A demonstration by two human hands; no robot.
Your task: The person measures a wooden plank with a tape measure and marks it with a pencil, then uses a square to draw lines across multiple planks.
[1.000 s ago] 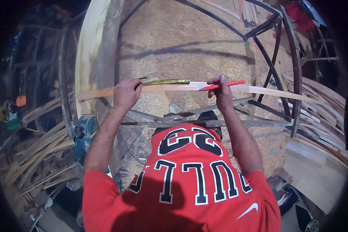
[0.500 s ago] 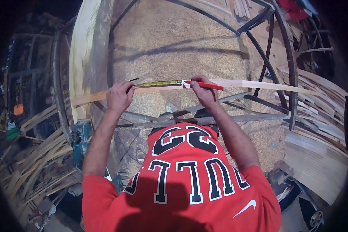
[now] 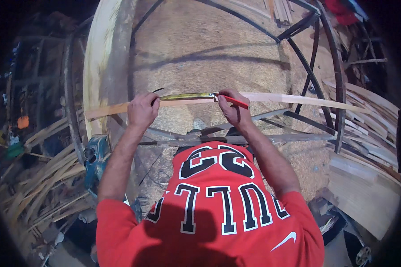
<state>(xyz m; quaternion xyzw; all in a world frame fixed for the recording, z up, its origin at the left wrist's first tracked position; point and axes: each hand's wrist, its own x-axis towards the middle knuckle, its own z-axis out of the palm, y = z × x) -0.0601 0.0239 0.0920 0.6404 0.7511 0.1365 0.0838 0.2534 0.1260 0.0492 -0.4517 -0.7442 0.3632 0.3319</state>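
A long, narrow pale wood strip lies crosswise over the dark metal frame. Along it runs a yellow tape measure, its metal tip near the middle of the strip. My left hand is closed on the tape and strip at the left; the tape's body is mostly hidden by the fingers. My right hand grips a red pencil at the tape's tip, with the pencil's point against the strip.
A broad pale plank runs along the left, with a teal power tool near my left forearm. Dark metal bars surround a chipboard surface. Loose wooden strips are piled at left and right.
My right hand has moved leftward with the red pencil, from beyond the tape's end onto its tip, and tilted the pencil. My left hand still grips in much the same place.
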